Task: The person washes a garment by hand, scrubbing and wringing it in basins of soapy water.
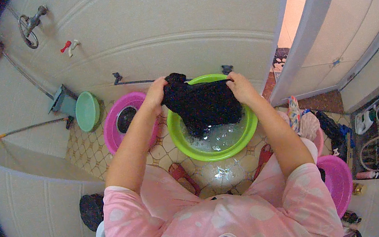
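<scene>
A black piece of cloth (205, 103), perhaps a garment, is stretched between my two hands above a lime-green basin (217, 155). My left hand (159, 93) grips its bunched upper left end. At the upper right corner, my right hand (240, 86) pinches the fabric. The cloth's lower edge hangs down to the cloudy, sudsy water (215, 139), and I cannot tell how much of it is under the surface. Left of this basin stands a pink basin (112, 130) with a dark round item (126, 120) in it, partly hidden by my left forearm.
A mint-green basin (87, 111) leans near a dustpan (64, 101) at the left wall. Right of my arm, a pink tub (320, 140) holds piled clothes (301, 123), with a magenta basin (337, 184) nearby. A wall tap (70, 47) sits upper left; the door (332, 32) stands ajar.
</scene>
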{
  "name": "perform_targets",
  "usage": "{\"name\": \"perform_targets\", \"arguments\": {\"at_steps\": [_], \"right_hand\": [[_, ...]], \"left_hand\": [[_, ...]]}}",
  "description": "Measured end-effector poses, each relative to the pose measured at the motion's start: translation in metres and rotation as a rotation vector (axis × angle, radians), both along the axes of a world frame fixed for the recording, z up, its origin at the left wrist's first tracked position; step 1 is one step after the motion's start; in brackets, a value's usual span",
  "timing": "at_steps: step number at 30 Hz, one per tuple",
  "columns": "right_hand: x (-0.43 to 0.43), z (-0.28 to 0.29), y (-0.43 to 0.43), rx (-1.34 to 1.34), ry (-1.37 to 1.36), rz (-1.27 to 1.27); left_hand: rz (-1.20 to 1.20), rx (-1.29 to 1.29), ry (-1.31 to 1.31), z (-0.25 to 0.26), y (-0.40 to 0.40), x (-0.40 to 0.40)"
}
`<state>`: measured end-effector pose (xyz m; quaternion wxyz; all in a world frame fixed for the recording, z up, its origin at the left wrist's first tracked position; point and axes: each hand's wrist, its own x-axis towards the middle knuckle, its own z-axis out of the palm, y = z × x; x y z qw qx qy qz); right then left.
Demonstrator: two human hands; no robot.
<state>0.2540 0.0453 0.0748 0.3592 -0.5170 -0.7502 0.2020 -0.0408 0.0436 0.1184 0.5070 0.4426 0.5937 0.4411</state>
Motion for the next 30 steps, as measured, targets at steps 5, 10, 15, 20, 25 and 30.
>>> {"name": "perform_targets", "arguments": {"at_steps": [5, 10, 15, 20, 25, 30], "right_hand": [[-0.007, 0.015, -0.008, -0.449, 0.313, 0.087], [-0.019, 0.022, -0.02, -0.532, 0.448, 0.224], [-0.02, 0.013, -0.019, -0.516, 0.89, 0.306], [0.001, -0.012, -0.005, -0.568, 0.302, 0.211], [-0.017, -0.007, -0.026, -0.751, -0.085, 0.365], [-0.021, -0.016, -0.032, -0.811, -0.067, 0.769]], "left_hand": [[-0.109, 0.266, 0.776, -0.009, -0.03, 0.035], [-0.405, 0.519, 0.881, -0.006, -0.058, 0.089], [-0.33, 0.097, 0.451, -0.03, -0.045, 0.085], [-0.113, -0.14, -0.205, -0.038, -0.048, 0.076], [-0.033, -0.246, -0.492, -0.042, -0.05, 0.063], [-0.032, -0.301, -0.6, -0.051, -0.049, 0.06]]}}
